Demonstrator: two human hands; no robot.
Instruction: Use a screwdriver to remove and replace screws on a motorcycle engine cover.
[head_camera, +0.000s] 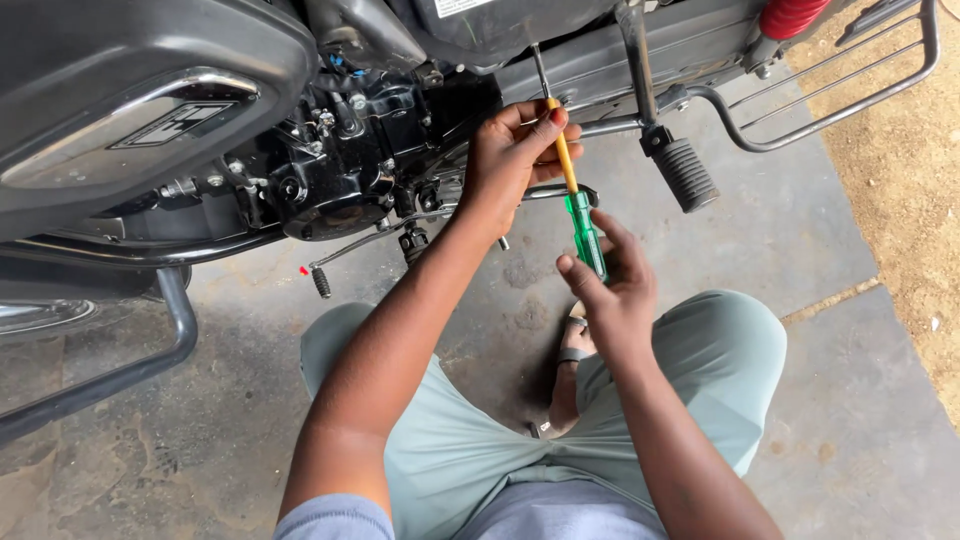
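Concrete floor (800, 240), stained, with bare dirt off to the far right; a motorcycle (150, 120) is parked across the far side and you're crouched facing its engine (340, 170). Your right hand (615, 290) is closed around the green handle of the screwdriver (578, 205), near your knees. Your left hand (515, 160) pinches the yellow shaft higher up, fingers together on it, steering the metal tip toward the dark underside just right of the engine. Tip contact is hidden, can't tell what it's seated in. A ribbed black footpeg (685, 172) sits just right of the shaft, and the gear lever (360, 250) is lower left. Risk as I judge it: the shaft runs at a long angle, so a hard push could pop the tip out and jab your left fingers or scratch the casing. The loose pinch lets the shaft wander.
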